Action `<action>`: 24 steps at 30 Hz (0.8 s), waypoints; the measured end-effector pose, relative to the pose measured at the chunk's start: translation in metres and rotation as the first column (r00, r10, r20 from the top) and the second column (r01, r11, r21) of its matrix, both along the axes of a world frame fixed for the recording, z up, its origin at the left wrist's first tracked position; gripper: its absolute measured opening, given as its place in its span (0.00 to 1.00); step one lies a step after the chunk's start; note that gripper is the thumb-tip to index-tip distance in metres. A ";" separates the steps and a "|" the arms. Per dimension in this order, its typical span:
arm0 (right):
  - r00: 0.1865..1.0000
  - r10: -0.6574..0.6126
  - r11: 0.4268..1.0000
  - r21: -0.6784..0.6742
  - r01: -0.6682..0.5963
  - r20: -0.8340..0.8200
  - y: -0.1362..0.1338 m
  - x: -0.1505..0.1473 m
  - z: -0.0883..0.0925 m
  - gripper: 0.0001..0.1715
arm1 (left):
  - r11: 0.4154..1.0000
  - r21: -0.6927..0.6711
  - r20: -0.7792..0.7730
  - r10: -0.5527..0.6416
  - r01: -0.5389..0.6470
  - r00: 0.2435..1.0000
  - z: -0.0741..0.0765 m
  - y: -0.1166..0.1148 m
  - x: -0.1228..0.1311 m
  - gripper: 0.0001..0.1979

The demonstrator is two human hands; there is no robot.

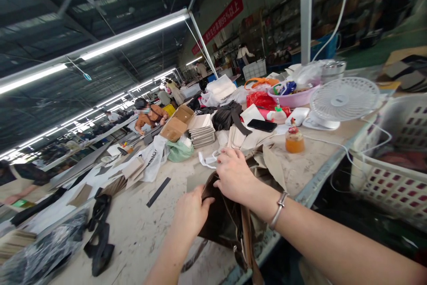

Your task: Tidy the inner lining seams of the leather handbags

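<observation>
A dark brown bag [218,220] stands at the table's front edge, its mouth facing me and its inside dark. My left hand [191,214] is closed on the left rim, thumb inside and fingers outside. Across the upper rim reaches my right hand [236,176], with fingers bent over the edge and a silver bangle on the wrist. A tan strip hangs down the bag's right side, and a beige flap [273,165] sticks up behind it. What lies deeper in the bag is hidden.
Right of the bag are a jar of orange liquid [295,142], a white fan [343,100] and a black phone [262,125]. Stacked beige panels [202,131] sit behind. A white plastic basket [390,178] stands beyond the table edge. Another person [151,116] works farther back.
</observation>
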State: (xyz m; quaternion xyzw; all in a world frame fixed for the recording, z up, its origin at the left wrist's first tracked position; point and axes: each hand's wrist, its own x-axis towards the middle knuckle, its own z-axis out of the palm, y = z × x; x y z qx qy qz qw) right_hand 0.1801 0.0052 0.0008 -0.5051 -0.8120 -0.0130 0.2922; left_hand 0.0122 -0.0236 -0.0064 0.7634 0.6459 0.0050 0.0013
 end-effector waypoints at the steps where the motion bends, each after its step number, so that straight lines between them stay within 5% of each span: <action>1: 1.000 0.006 1.000 0.027 -0.006 0.017 0.001 -0.001 -0.001 0.12 | 1.000 0.001 0.008 -0.006 0.006 1.000 -0.001 0.001 -0.001 0.14; 14: 0.996 0.086 0.996 0.005 -0.086 -0.033 0.016 -0.004 -0.018 0.05 | 0.998 0.005 0.024 -0.058 0.058 0.998 -0.005 0.010 -0.003 0.09; 20: 0.961 0.265 0.960 -0.076 -0.271 -0.086 0.018 0.019 -0.013 0.04 | 0.996 -0.015 -0.001 -0.090 0.090 0.996 -0.006 0.017 -0.008 0.10; 24: 0.965 0.252 0.966 -0.035 -0.255 -0.068 0.020 0.027 -0.010 0.04 | 0.989 -0.023 0.015 -0.147 0.147 0.989 -0.008 0.022 -0.009 0.12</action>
